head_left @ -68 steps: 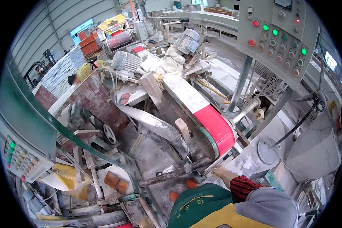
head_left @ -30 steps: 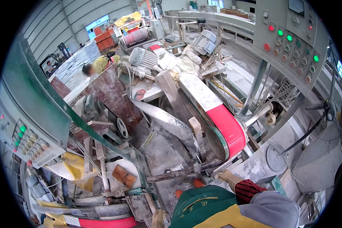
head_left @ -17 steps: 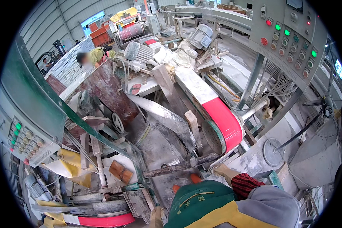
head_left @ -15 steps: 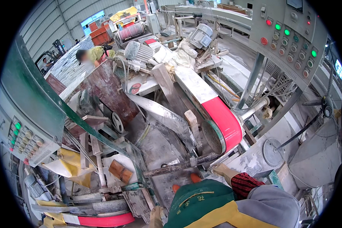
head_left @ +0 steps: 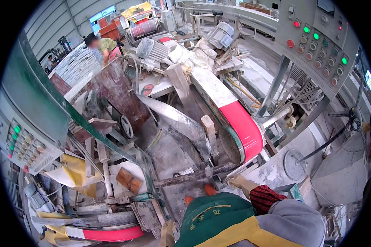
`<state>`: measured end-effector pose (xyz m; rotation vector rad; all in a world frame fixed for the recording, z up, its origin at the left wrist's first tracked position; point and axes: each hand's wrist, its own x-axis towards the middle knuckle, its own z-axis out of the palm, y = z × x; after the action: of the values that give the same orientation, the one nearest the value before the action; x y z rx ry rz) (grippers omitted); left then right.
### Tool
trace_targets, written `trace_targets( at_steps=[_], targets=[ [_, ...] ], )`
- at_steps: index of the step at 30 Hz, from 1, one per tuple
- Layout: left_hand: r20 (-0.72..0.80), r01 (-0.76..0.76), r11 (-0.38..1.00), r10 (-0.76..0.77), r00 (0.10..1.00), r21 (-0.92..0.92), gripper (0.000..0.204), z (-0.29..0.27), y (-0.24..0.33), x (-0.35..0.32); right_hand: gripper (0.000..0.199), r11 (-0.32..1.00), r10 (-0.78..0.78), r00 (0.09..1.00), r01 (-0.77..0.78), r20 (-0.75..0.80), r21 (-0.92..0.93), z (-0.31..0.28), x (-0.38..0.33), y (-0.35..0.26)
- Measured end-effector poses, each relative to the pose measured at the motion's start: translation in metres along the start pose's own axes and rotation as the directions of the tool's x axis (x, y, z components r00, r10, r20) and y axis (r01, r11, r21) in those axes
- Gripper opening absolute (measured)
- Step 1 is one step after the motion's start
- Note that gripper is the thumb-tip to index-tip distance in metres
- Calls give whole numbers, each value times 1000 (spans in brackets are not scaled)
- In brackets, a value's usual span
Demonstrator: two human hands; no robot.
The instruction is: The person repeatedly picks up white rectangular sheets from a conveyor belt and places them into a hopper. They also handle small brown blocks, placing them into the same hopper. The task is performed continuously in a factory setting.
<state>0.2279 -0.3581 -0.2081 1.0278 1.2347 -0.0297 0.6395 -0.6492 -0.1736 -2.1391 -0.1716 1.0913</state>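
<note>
Head view: the gloved right hand (head_left: 240, 183) rests on a dusty grey metal bar (head_left: 193, 177) just below the red sanding belt (head_left: 245, 127) (whether the fingers wrap the bar I cannot tell). The gloved left hand (head_left: 167, 233) hangs low, its grip hidden. Against the earlier frames, both hands sit unchanged, the right forearm bent inward.

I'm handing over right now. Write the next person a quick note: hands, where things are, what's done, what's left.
Right hand, tan-gloved: on the dusty ledge at the end of the grey metal bar; grip unclear.
Left hand, gloved: low beside the green apron, mostly hidden.
Red belt of the dusty machine: just beyond the bar.
Done: nothing visibly picked up.
Left: neither hand has reached the belt yet.
</note>
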Motion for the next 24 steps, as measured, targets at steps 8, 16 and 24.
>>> trace_targets(
  at_steps=[8,16,24],
  targets=[
    [0,24,998,-24,1000,-59,31,7,10,-5,29,995,-2,1000,5,26,-102,4,-3,-6],
    [-11,26,992,-27,1000,-123,31,-3,-19,18,48,996,63,997,-61,43,-61,2,2,3],
    [126,-427,810,413,902,401,35,16,22,-38,46,997,36,999,-38,-30,-72,2,-4,-4]
  ],
)
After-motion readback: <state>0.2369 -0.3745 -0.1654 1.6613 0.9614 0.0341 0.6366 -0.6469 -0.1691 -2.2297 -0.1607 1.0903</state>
